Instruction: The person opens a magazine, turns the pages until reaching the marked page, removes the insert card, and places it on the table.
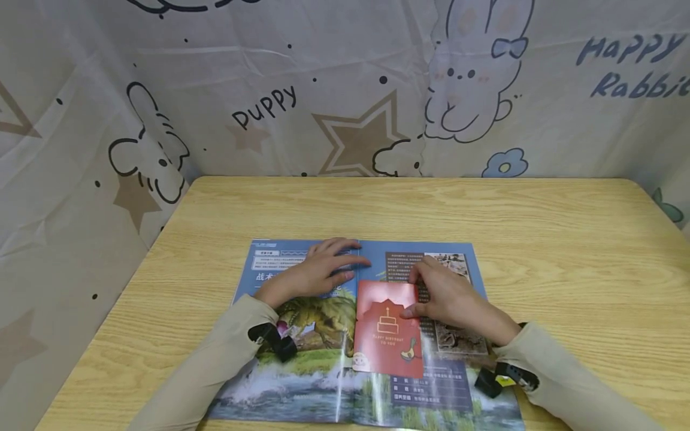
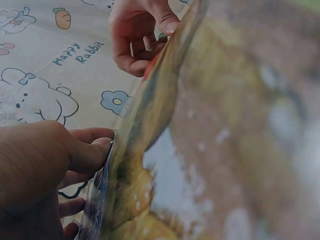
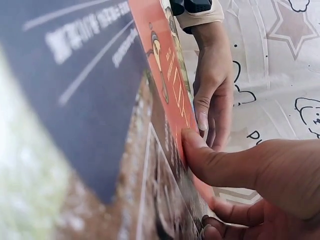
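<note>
A red birthday card (image 1: 385, 356) with a gold cake outline lies on an open magazine (image 1: 291, 398), just right of the centre fold. My right hand (image 1: 447, 293) is at the card's upper right edge; in the right wrist view its thumb lies on the card's face (image 3: 159, 55) and the fingers bend at the edge, pinching it. With fingers spread, my left hand (image 1: 323, 269) rests on the upper part of the left page, above a printed dinosaur, fingertips reaching across the fold. The left wrist view has this hand (image 2: 45, 170) flat against the page.
The magazine lies near the front of a light wooden table (image 1: 582, 257). A cloth (image 1: 334, 66) with cartoon animals and stars hangs behind the table and along its left side. Both wrists carry small black cameras (image 1: 487, 382).
</note>
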The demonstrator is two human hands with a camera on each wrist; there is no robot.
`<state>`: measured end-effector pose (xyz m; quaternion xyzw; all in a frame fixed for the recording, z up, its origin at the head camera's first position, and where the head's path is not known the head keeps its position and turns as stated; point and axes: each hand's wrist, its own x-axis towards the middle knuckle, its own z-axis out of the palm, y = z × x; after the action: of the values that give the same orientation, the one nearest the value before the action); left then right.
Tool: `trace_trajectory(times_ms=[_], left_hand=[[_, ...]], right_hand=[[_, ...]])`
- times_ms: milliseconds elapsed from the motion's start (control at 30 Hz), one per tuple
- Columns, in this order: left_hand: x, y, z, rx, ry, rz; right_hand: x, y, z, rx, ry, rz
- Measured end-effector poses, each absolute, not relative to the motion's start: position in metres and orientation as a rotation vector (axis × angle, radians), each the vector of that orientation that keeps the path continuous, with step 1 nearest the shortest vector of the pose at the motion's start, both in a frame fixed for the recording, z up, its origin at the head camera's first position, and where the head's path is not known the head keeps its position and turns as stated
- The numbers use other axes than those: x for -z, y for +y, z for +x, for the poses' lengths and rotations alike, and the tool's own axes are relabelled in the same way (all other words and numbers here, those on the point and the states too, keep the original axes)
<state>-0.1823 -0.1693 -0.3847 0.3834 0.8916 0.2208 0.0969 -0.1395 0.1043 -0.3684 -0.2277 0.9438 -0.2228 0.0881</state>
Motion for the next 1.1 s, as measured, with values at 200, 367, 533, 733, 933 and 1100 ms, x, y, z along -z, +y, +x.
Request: trace_trajectory(times_ms=[200, 367, 533, 733, 933, 1100], left_hand=[[0.386, -0.17, -0.182, -0.662, 2.643, 1.139], [0.387, -0.17, -0.182, -0.67, 2.647, 1.155], [0.387, -0.17, -0.182, -0.669, 2.648, 1.16], [0.387, -0.17, -0.181, -0.678, 2.645, 1.171], [0.387, -0.17, -0.181, -0.674, 2.649, 1.177], [0.388, -0.17, -0.182, -0.679, 2.65, 1.184]], right_hand=[[0.368, 0.106, -0.142, 0.851, 2.694, -0.663], [0.37, 0.109, -0.145, 1.092, 2.5, -0.619], [0.372, 0.112, -0.15, 1.27, 2.379, -0.522], [0.37, 0.113, -0.152, 1.332, 2.365, -0.465], [0.372, 0.114, -0.153, 1.357, 2.336, -0.446], [0.373, 0.118, -0.155, 1.36, 2.325, -0.414]])
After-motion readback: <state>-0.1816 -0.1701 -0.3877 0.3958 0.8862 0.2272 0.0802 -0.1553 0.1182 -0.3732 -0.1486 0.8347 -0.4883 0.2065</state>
